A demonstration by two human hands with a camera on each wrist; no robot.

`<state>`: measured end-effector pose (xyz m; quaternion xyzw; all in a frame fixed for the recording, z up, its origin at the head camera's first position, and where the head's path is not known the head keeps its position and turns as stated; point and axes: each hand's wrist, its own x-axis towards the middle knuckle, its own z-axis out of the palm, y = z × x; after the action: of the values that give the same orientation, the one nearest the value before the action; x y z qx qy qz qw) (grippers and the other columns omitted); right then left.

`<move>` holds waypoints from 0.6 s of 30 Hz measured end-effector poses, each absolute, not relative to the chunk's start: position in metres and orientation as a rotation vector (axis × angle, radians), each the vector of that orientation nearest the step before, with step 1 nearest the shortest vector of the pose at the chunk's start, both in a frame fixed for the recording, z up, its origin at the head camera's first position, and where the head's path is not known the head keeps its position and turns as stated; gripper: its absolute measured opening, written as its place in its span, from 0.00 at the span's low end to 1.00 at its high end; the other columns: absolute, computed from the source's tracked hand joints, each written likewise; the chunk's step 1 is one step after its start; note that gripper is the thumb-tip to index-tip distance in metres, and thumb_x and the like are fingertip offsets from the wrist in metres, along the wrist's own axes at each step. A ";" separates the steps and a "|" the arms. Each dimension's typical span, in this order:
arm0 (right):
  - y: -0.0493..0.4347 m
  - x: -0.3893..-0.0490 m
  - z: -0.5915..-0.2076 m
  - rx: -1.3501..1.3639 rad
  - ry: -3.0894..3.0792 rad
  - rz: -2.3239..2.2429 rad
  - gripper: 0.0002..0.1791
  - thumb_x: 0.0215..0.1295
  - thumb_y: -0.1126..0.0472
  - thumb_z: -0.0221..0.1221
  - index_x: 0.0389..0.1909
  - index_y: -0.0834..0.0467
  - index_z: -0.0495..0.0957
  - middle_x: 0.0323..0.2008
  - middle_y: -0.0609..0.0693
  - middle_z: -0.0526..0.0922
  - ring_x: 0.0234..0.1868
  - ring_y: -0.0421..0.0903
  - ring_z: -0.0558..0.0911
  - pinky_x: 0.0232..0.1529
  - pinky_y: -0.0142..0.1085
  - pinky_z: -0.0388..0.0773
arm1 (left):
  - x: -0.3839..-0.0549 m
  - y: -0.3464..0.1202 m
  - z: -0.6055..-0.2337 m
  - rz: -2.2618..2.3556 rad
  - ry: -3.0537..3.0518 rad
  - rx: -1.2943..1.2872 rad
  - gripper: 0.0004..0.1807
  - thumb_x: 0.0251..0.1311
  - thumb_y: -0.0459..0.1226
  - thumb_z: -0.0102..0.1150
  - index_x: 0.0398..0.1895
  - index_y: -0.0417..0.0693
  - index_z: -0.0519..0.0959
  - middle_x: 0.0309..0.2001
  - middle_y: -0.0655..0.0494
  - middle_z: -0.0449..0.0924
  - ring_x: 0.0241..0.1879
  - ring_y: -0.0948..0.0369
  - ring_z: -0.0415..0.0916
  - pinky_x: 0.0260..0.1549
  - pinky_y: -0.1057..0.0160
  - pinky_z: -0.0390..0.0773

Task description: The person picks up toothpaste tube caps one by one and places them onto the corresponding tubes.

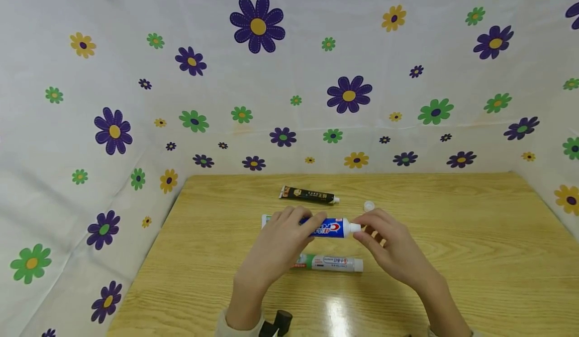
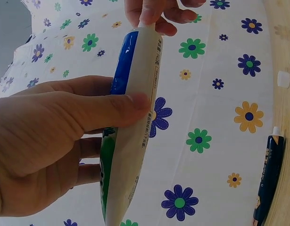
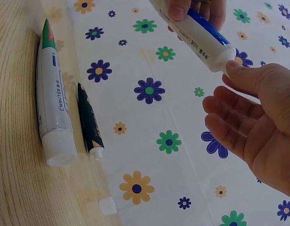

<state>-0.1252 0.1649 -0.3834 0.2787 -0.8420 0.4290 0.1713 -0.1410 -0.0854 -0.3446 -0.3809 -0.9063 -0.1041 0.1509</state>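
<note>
A blue and white toothpaste tube [image 1: 332, 228] is held above the table, its white cap end pointing right. My left hand [image 1: 282, 241] grips the middle of the tube, with the thumb across its pale back in the left wrist view. At the tube's end, my right hand [image 1: 391, 244] pinches the white cap [image 1: 355, 227] between thumb and forefinger; its other fingers curl loosely beside it. Below the held tube lies a grey, white and green toothpaste tube [image 1: 334, 263], partly hidden by my left hand and with its cap on.
A black toothpaste tube [image 1: 309, 195] lies uncapped farther back on the wooden table [image 1: 475, 226]. To its right sits a loose white cap [image 1: 369, 206]. A flower-patterned cloth [image 1: 307, 65] hangs behind and beside the table. A dark object [image 1: 282, 321] shows near my left sleeve.
</note>
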 end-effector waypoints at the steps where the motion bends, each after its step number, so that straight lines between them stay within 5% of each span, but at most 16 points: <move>1: 0.165 -0.125 -0.384 0.791 -2.391 1.213 0.13 0.62 0.73 0.64 0.46 0.57 0.81 0.40 0.44 0.79 0.31 0.34 0.75 0.27 0.29 0.78 | -0.141 -0.085 -0.345 -0.302 -2.598 -1.095 0.26 0.59 0.39 0.70 0.62 0.59 0.75 0.47 0.56 0.79 0.50 0.55 0.78 0.53 0.53 0.78; 18: 0.166 -0.126 -0.385 0.823 -2.361 1.122 0.08 0.66 0.69 0.62 0.42 0.53 0.80 0.32 0.37 0.74 0.26 0.32 0.68 0.23 0.27 0.71 | -0.138 -0.082 -0.342 -0.272 -2.543 -1.115 0.26 0.58 0.35 0.71 0.59 0.58 0.76 0.44 0.56 0.79 0.48 0.56 0.78 0.51 0.54 0.79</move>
<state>-0.1256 0.1662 -0.3854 0.2942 -0.8443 0.4011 0.1995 -0.1381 -0.0816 -0.3416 -0.3935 -0.8974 -0.0960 0.1749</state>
